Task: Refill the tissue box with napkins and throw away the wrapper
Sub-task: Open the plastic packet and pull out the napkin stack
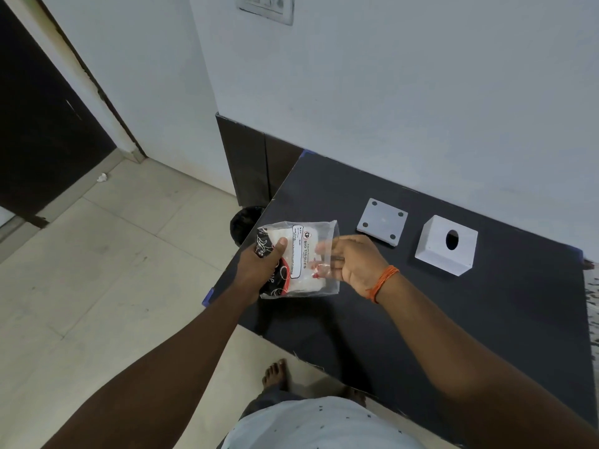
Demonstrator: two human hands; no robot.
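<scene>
A clear plastic wrapper [299, 254] with white napkins inside and a "BIG TISSUES" label is held over the left edge of the dark table [405, 306]. My left hand [262, 264] grips its left side, thumb on top. My right hand [351, 259] reaches into the wrapper's open right end, fingers inside the plastic. The white tissue box [445, 244] with a round hole sits on the table to the right. Its flat white base plate [382, 225] lies beside it, with a dot in each corner.
A black bin [243, 223] stands on the tiled floor just left of the table, partly hidden by the table edge. A white wall runs behind the table. A dark doorway is at the far left. My bare foot [275, 372] is below the table edge.
</scene>
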